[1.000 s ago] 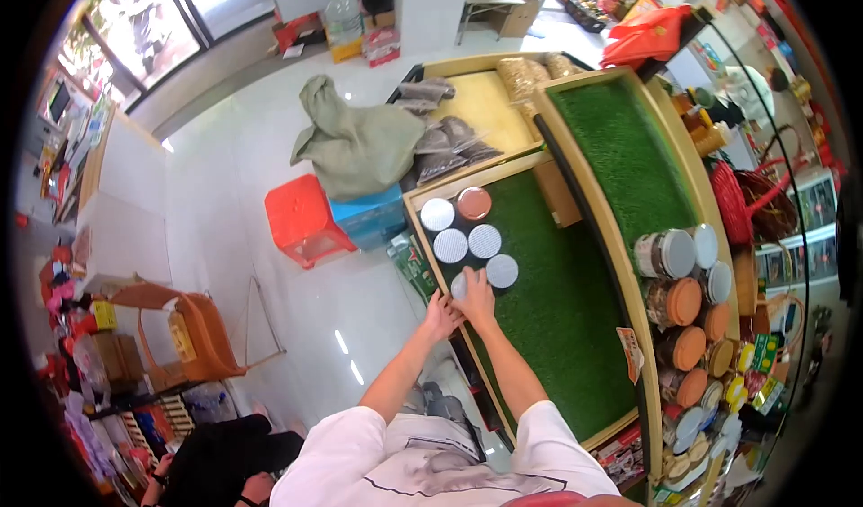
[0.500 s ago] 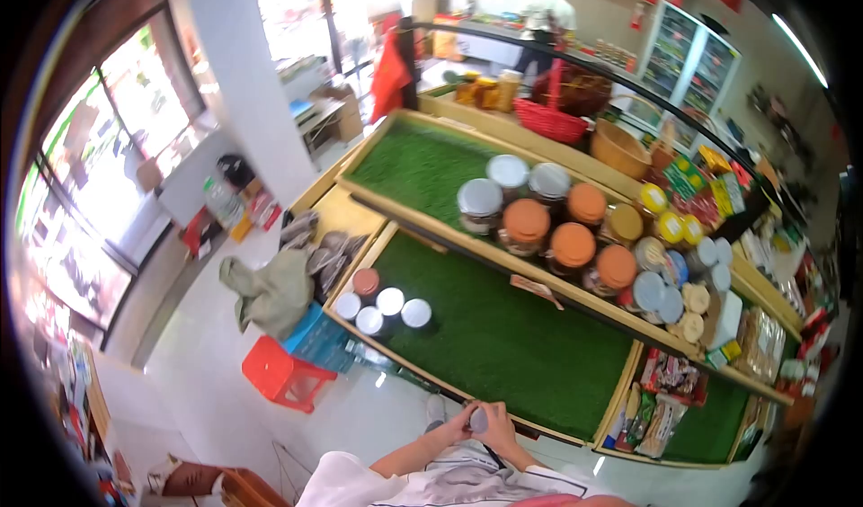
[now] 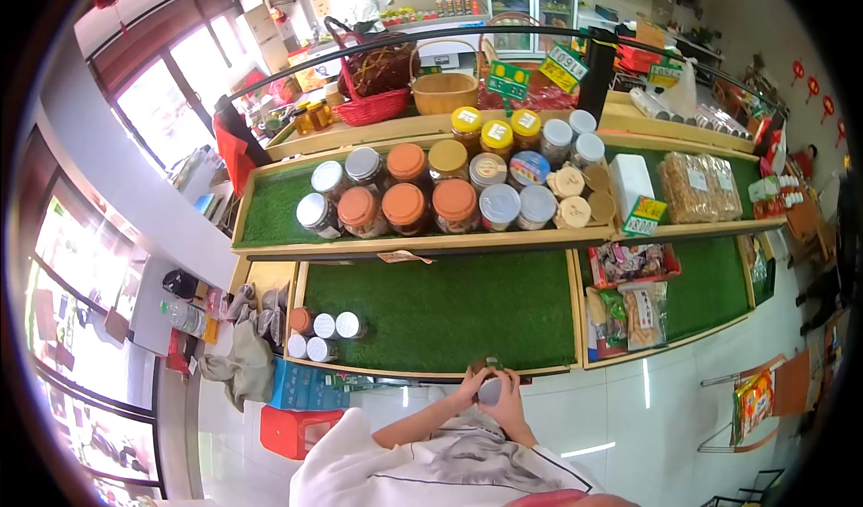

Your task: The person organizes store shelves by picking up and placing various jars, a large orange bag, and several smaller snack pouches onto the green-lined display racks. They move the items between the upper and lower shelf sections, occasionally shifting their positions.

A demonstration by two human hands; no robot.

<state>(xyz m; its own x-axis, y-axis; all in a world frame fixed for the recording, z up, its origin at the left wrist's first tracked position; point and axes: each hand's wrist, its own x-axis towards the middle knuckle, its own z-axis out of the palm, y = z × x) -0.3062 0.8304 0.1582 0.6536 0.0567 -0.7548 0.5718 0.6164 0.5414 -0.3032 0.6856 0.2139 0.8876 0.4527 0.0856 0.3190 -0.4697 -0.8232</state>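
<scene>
Close to the body, at the front edge of the lower green shelf (image 3: 449, 314), my left hand (image 3: 470, 388) and my right hand (image 3: 511, 399) are wrapped round a small jar (image 3: 490, 390) with a greyish lid. Both hands touch it from either side. Several small jars with white lids (image 3: 349, 325) and one with a brown lid (image 3: 301, 319) stand at the left end of that shelf. Larger jars with orange lids (image 3: 406, 203) and grey lids stand on the upper shelf.
A red stool (image 3: 292, 431) and a blue box (image 3: 307, 386) are at the lower left. Baskets (image 3: 446, 92) stand behind the upper shelf. Snack packets (image 3: 643, 314) lie at the right. A person (image 3: 367, 5) stands in the background. A chair (image 3: 791, 386) is at the right.
The view has turned to the right and levelled, so the shelves now run almost straight across. Both hands remain on the small jar, in front of the lower shelf.
</scene>
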